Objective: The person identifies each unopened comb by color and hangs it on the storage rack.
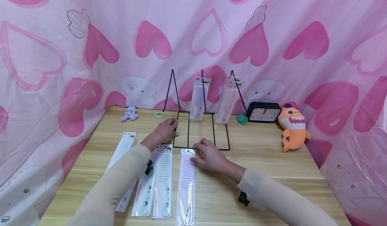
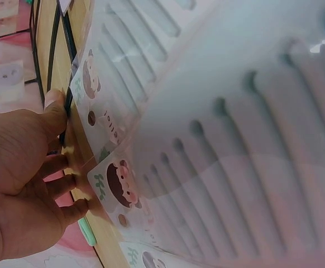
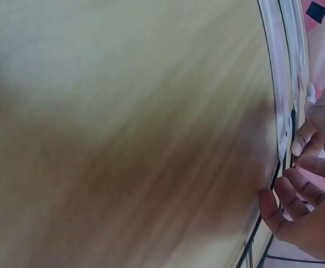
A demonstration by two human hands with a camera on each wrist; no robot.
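Observation:
A black wire display rack [image 1: 201, 147] stands at the middle back of the table, with two packaged combs, a purple one [image 1: 198, 100] and a pink one [image 1: 226, 103], hanging from it. My left hand [image 1: 164, 130] is at the rack's left side, its thumb against the black wire in the left wrist view. Loosely bent fingers of my right hand [image 1: 210, 155] reach the rack's front wire, with the thumb at the edge of a pinkish-purple packaged comb [image 1: 185, 179]. Left of that comb lie blue packaged combs [image 1: 163, 182], partly under my left sleeve.
Along the back are a purple plush toy [image 1: 130, 113], a light green ring [image 1: 159, 114], a teal hair tie [image 1: 242, 119] and a black clock [image 1: 264, 112]. An orange shark plush [image 1: 294, 128] sits at the right. A pink heart-print curtain [image 1: 152, 39] surrounds the table.

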